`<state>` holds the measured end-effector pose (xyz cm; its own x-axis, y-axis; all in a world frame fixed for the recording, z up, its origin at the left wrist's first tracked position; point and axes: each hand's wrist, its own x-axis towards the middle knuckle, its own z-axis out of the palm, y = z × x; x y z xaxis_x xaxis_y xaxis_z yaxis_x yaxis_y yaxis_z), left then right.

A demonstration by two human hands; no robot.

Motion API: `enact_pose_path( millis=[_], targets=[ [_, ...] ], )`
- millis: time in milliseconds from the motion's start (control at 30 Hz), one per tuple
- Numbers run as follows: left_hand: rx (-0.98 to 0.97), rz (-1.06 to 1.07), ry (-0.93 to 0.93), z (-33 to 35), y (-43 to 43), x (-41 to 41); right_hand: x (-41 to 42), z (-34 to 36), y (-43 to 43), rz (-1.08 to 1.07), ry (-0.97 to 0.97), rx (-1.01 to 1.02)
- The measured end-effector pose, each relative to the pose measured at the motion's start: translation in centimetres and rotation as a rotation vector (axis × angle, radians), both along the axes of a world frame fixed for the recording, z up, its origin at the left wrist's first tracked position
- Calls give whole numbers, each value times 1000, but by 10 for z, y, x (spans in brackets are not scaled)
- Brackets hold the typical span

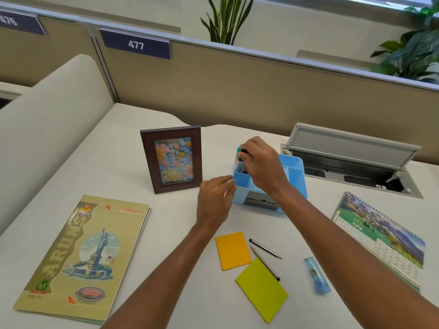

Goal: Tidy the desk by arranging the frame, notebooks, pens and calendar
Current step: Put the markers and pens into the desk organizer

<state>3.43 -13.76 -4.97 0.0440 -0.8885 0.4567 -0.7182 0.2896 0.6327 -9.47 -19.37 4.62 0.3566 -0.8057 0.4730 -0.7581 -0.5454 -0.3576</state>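
A brown photo frame (172,159) with a flower picture stands upright at the desk's middle back. To its right is a light blue organizer (295,173). My right hand (260,165) is over its left compartment, shut on pens (241,160) that stand in it. My left hand (215,200) touches the organizer's front left corner. A stack of notebooks (84,258) lies front left. A spiral desk calendar (382,236) lies flat at the right. Two pencils (264,256) lie between the sticky pads.
An orange sticky pad (232,250) and a yellow-green one (262,289) lie near the front edge, with a small blue tube (317,276) to their right. An open cable hatch (351,162) sits behind the organizer. A beige partition (237,91) bounds the desk's back.
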Motion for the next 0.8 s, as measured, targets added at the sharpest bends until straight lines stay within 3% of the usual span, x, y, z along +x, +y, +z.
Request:
enact_pose_path(
  millis=[300,600,800],
  targets=[
    [26,-3,-3,2,0,2,-12,-19,12,-56,140,46],
    [76,-85,-82,0,58,-1,-71,-3,71,-210,-235,94],
    [168,-448,-306,-8,111,-19,-113,-63,158,-329,-153,521]
  ],
)
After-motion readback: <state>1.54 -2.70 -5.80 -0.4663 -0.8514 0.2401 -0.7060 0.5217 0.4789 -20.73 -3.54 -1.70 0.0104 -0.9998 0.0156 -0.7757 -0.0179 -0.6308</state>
